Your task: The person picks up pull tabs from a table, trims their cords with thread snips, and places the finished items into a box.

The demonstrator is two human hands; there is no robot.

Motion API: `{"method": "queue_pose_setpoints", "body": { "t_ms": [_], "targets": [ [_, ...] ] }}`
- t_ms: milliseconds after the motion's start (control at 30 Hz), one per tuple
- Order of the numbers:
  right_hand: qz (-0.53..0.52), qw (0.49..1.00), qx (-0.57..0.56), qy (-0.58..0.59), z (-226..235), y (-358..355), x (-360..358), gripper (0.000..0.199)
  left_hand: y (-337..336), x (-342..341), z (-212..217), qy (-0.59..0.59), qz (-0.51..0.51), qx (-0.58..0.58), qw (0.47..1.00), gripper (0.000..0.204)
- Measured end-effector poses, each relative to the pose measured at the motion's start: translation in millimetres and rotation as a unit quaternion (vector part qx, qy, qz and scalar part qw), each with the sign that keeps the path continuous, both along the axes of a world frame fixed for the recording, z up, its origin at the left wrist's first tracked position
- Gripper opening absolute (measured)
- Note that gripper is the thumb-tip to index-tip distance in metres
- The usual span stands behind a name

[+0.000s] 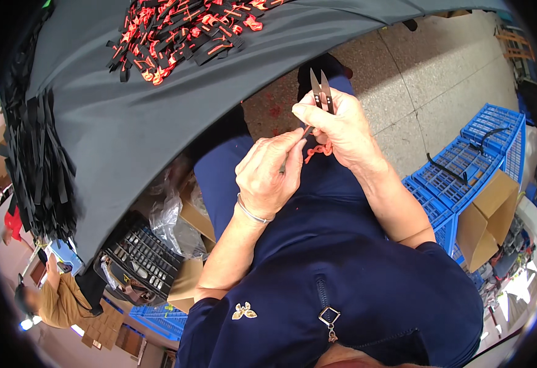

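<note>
My left hand (pixel 267 175) is closed, pinching a short black strap piece (pixel 283 164) whose other end reaches toward my right hand (pixel 349 132). The right hand is closed around a pair of thread snips (pixel 320 86), their two pointed blades up and slightly apart. Below the right fingers hangs a red-orange cord (pixel 323 149) with a knot-like loop; whether it is joined to the strap piece is hidden by the fingers. Both hands are close together above my lap, off the table's edge.
A black-covered table (pixel 158 122) bears a heap of black strap pieces with red cords (pixel 182 37). Long black straps (pixel 38 165) hang at its left end. Blue plastic crates (pixel 458 168) and an open cardboard box (pixel 486 221) stand right. Another person (pixel 63 300) is at far left.
</note>
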State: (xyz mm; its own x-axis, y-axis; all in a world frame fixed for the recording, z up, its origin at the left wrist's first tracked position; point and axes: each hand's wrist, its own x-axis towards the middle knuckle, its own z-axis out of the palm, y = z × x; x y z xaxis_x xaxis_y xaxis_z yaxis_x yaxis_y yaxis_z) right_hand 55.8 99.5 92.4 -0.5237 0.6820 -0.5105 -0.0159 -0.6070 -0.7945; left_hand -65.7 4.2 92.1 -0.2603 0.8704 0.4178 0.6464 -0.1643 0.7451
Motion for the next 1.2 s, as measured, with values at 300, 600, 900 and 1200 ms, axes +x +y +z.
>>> {"method": "queue_pose_setpoints", "body": {
  "t_ms": [300,600,900,1200],
  "targets": [
    [-0.099,0.972,0.198,-0.078,10.6,-7.5,7.7,0.025,-0.9,-12.0,2.1,-0.585,0.082,-0.219,0.777,0.018],
    [-0.007,0.806,0.543,-0.236,4.6,-23.8,14.5,0.021,0.9,-12.7,1.4,-0.582,0.072,-0.203,0.784,0.017],
    [0.015,0.777,0.573,-0.261,4.3,-22.8,11.6,0.021,1.8,-10.7,3.0,-0.534,0.063,-0.234,0.81,0.013],
    [-0.004,0.726,0.64,-0.251,-5.7,-18.1,13.3,0.019,5.3,-19.0,1.9,-0.565,0.034,-0.276,0.777,0.014]
  ]
}}
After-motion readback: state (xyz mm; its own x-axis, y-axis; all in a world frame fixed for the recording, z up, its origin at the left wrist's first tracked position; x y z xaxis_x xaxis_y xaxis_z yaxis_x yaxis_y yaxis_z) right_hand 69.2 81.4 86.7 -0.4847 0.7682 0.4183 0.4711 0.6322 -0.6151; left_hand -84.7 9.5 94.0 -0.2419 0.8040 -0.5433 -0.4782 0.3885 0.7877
